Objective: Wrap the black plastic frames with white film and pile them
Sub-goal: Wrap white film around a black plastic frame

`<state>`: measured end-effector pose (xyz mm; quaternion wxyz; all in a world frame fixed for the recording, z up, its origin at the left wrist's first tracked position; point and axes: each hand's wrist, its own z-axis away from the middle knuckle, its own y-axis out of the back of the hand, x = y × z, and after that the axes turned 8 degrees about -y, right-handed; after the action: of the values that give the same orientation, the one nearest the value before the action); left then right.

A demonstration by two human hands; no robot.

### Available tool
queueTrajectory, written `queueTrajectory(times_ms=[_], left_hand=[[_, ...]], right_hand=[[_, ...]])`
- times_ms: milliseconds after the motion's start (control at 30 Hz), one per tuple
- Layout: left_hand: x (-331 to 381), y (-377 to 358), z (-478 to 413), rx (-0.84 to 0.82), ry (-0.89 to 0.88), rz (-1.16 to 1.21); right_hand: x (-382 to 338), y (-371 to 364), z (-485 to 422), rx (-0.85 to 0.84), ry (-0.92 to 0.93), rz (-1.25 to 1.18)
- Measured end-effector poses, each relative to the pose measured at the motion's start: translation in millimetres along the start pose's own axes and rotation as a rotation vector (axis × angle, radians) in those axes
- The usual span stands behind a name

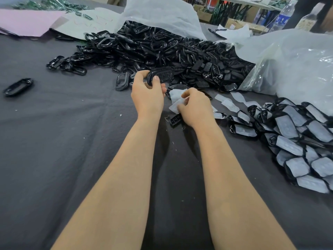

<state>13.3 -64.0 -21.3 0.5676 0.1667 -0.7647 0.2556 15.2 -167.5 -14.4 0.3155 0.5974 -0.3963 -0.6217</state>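
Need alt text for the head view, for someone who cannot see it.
The left hand holds a black frame while the right hand pinches a piece of white film, above a table covered in dark cloth. Behind them lies a heap of bare frames; to the right, a pile of wrapped frames.

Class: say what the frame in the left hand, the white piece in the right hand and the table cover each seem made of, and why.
The frame in the left hand: hard glossy black plastic, by its highlights. The film in the right hand: thin matt white plastic or foam sheet, translucent and limp; unclear which. The cloth: dark grey fabric, dull and creased.
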Motion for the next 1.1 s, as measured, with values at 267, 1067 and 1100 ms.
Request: queueTrajectory(times_ms=[267,1067,1100], left_hand=[[-2,0,-1,-0.016,0.002,-0.018],[11,-3,13,-0.407,0.035,0.123],[12,-3,13,-0.416,0.04,0.128]], right_hand=[[2,5,0,0.18,0.051,-0.351],[-6,2,1,0.278,-0.065,-1.136],[-6,1,1,0.285,-0.068,-1.136]])
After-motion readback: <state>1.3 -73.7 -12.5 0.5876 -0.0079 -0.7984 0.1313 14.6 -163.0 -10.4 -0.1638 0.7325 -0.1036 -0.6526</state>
